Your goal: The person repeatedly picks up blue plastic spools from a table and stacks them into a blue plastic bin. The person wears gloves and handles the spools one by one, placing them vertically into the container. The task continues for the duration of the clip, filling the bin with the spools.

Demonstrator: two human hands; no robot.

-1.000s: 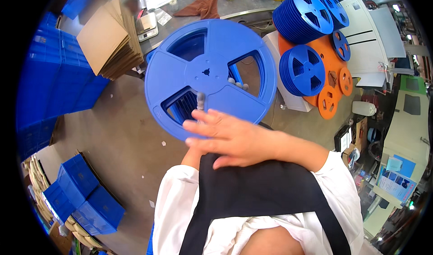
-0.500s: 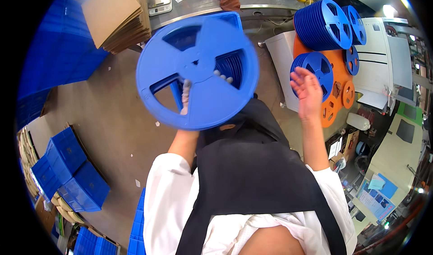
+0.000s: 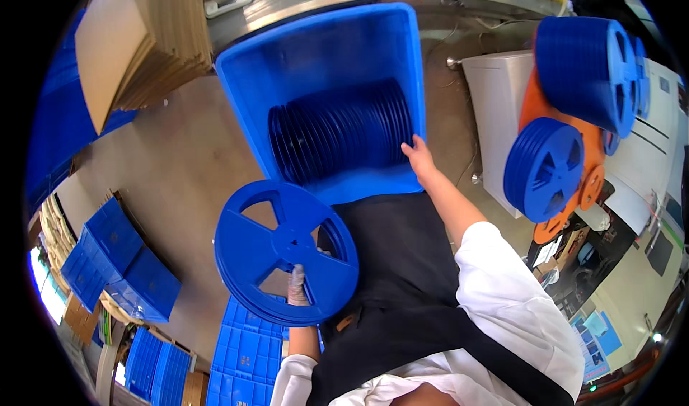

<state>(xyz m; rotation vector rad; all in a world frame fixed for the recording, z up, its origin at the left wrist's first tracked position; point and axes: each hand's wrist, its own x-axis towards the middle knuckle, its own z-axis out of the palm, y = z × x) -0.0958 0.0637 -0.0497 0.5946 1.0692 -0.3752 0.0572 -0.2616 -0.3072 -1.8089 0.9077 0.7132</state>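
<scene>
My left hand point(image 3: 296, 285), in a thin pale glove, grips a stack of blue plastic reels point(image 3: 247, 262). Its thumb lies over the front reel through a cut-out, and its other fingers are mostly hidden behind. The stack is tilted, low and left, in front of the black apron. Ahead stands a deep blue bin point(image 3: 316, 36) with a row of blue reels point(image 3: 344, 130) on edge inside. My bare right hand point(image 3: 421, 163) is closed on the bin's right rim, thumb toward the inside; its other fingers are partly hidden.
At the right, blue reel stacks point(image 3: 552, 169) and orange reels point(image 3: 592, 186) sit by a white cabinet point(image 3: 488, 119). Flat cardboard point(image 3: 154, 54) is piled at the upper left. Blue crates point(image 3: 118, 241) stand at the left, more crates point(image 3: 244, 348) behind the held reels. A metal table point(image 3: 308, 8) runs along the far side.
The held reels have come down and toward me, uncovering the bin and its row of reels. My right hand has moved left from beside the reel stacks to the bin's rim.
</scene>
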